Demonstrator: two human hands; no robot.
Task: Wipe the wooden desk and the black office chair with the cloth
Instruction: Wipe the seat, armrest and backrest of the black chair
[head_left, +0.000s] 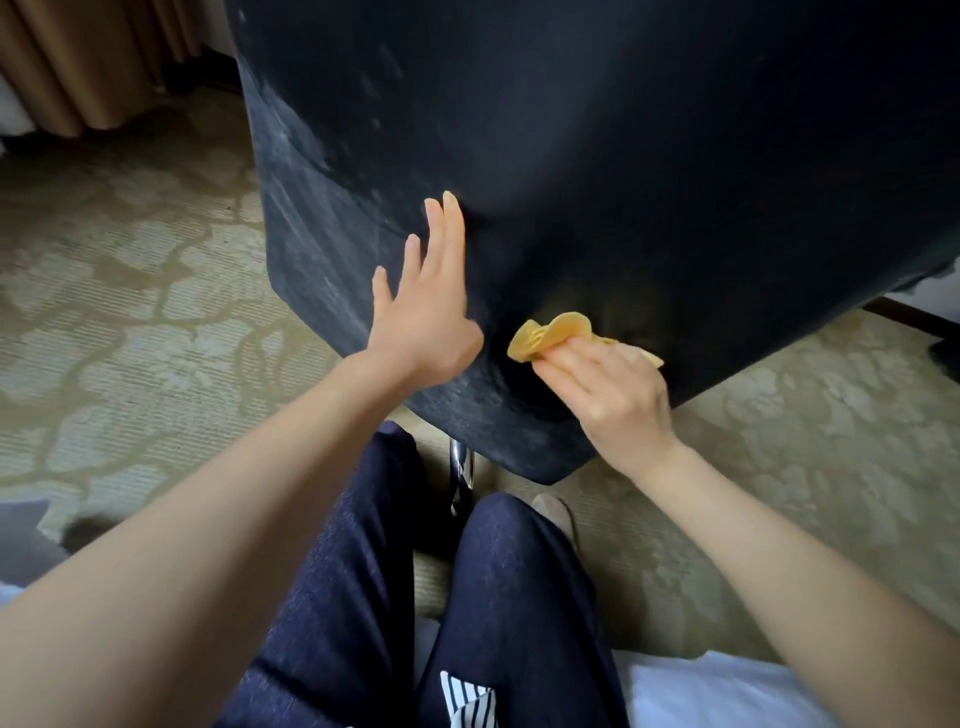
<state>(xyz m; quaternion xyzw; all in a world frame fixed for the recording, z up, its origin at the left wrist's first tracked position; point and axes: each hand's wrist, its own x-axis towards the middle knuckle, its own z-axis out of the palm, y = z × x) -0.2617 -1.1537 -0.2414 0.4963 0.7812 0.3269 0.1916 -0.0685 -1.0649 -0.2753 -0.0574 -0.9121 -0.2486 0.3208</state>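
A: Entry, chair stage. The black office chair (597, 182) is being taken as the landmark. How is the cloth being held?

B: The yellow cloth (550, 335) is being pinched and bunched by the right hand (618, 395), fingers curled round it, and is being pressed against the lower part of the chair's back. The left hand (426, 312) is being laid flat on the chair just to the left of the cloth, fingers straight; nothing is being gripped by it.

A: Handling, as judged?

B: The cloth is being judged soft, light and limp; a bunched hold in the palm is being judged adequate, though folds are sticking out at the top. The chair is being judged heavy, with a slightly yielding fabric-like skin. It may turn on its post, so bracing with the flat hand is being judged sensible.

A: Dust?

B: Pale streaks are being noted on the chair's left edge, above and left of the flat hand.

A: Counts?

B: One chair, one cloth, two hands. One chrome post (461, 467) is being seen under the chair. Patterned carpet (130, 291) is lying beneath and around the chair, and a curtain (88, 57) is hanging beyond its left side. The desk is not being seen.
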